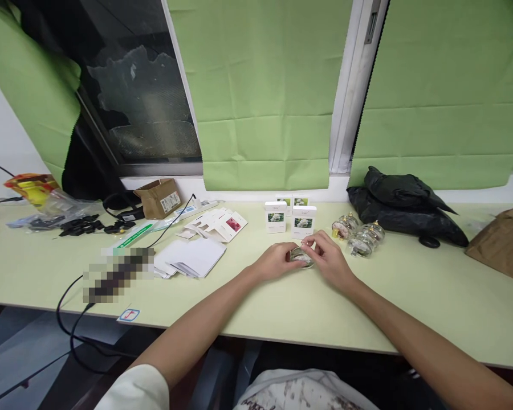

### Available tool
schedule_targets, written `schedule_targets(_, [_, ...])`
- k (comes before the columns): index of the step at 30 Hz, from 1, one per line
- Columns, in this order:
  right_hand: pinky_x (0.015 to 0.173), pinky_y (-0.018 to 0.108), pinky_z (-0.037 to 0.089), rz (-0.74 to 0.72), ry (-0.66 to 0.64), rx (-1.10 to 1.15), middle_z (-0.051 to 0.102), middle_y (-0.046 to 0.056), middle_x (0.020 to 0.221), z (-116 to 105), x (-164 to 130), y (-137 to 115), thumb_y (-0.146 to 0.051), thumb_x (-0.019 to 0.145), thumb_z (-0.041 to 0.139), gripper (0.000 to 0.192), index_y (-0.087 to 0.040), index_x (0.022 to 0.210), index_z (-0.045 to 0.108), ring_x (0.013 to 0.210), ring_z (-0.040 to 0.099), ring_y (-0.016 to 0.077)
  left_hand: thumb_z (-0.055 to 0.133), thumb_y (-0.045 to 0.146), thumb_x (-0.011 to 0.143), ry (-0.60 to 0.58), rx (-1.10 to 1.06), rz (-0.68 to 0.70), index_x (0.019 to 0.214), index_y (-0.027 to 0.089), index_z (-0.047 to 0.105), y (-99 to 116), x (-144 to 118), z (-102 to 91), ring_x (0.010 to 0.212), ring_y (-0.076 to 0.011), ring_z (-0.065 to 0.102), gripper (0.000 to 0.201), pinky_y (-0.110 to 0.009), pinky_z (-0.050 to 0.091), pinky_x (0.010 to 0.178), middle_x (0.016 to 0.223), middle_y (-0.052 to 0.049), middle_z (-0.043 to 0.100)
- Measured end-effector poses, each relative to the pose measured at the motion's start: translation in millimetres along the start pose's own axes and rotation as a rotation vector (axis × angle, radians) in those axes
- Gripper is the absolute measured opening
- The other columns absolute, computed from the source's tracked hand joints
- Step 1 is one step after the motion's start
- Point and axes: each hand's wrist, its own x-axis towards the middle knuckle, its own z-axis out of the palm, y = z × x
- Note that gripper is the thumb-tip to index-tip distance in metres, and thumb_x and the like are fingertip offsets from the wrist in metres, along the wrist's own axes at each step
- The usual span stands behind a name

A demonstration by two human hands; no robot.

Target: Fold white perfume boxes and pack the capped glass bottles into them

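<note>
A small round clear bottle with something pale inside is low over the table, held on its left side by the closed fingers of my left hand. At its upper right, my right hand pinches near the bottle's top. Whatever sits between those fingertips is too small to make out. Just behind my hands stand upright white boxes printed with white flowers and green leaves. To the right of my right hand lie several similar round clear bottles with gold-coloured tops.
Black plastic bags lie at the back right, near a brown cardboard package. Flat white cartons are spread left of my hands. Farther left are an open cardboard box, black cables and small black parts.
</note>
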Motion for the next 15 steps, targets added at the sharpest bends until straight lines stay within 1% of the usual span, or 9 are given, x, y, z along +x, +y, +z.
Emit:
schedule_targets(4, [0.068,0.034,0.046,0.037,0.031,0.016,0.057,0.002,0.096,1.8,1.8,1.8,-0.046,0.101,0.063,0.021,-0.025,0.099,0.066,0.066,0.051,0.0150,0.070,0.061,0.089,-0.003,0.009,-0.005,0.093,0.019,0.068,0.9,0.3,-0.2,0.067,-0.0153,0.054,0.043,-0.028,0.036,0.062,0.077,0.000,0.065])
schedule_targets(7, [0.067,0.033,0.046,0.052,0.027,0.026,0.057,0.002,0.097,1.0,1.2,0.6,-0.047,0.099,0.064,0.023,-0.025,0.102,0.067,0.066,0.051,0.0151,0.071,0.061,0.088,-0.002,0.000,-0.005,0.094,0.019,0.068,1.6,0.3,-0.3,0.066,-0.0152,0.054,0.042,-0.028,0.035,0.061,0.077,0.001,0.064])
schedule_targets(9, [0.068,0.034,0.047,0.045,0.003,0.035,0.059,0.003,0.100,-0.2,0.1,-1.8,-0.047,0.102,0.060,0.025,-0.026,0.111,0.069,0.069,0.054,0.0161,0.070,0.060,0.089,-0.004,-0.006,-0.005,0.095,0.019,0.069,1.6,0.2,-0.6,0.067,-0.0153,0.054,0.042,-0.028,0.035,0.061,0.076,0.001,0.064])
schedule_targets(11, [0.070,0.034,0.047,0.022,-0.023,0.047,0.061,0.005,0.102,-1.0,-1.0,-4.6,-0.046,0.105,0.054,0.029,-0.027,0.119,0.070,0.077,0.058,0.0182,0.070,0.059,0.089,-0.008,-0.011,-0.002,0.097,0.018,0.070,1.2,-0.1,-0.9,0.067,-0.0154,0.055,0.042,-0.028,0.036,0.062,0.078,0.001,0.065])
schedule_targets(13, [0.072,0.035,0.047,0.003,-0.031,0.057,0.062,0.006,0.105,-0.8,-1.5,-6.5,-0.044,0.107,0.050,0.030,-0.027,0.119,0.071,0.083,0.060,0.0196,0.070,0.058,0.090,-0.007,-0.014,0.005,0.100,0.019,0.071,0.6,-0.2,-1.1,0.068,-0.0152,0.055,0.041,-0.027,0.037,0.063,0.079,0.001,0.067])
schedule_targets(15, [0.071,0.034,0.047,0.003,-0.019,0.064,0.062,0.006,0.104,0.0,-1.3,-6.5,-0.044,0.107,0.051,0.028,-0.026,0.114,0.072,0.081,0.059,0.0192,0.070,0.058,0.090,-0.004,-0.011,0.007,0.101,0.019,0.071,-0.2,-0.1,-1.0,0.068,-0.0149,0.055,0.040,-0.027,0.037,0.063,0.080,0.001,0.067])
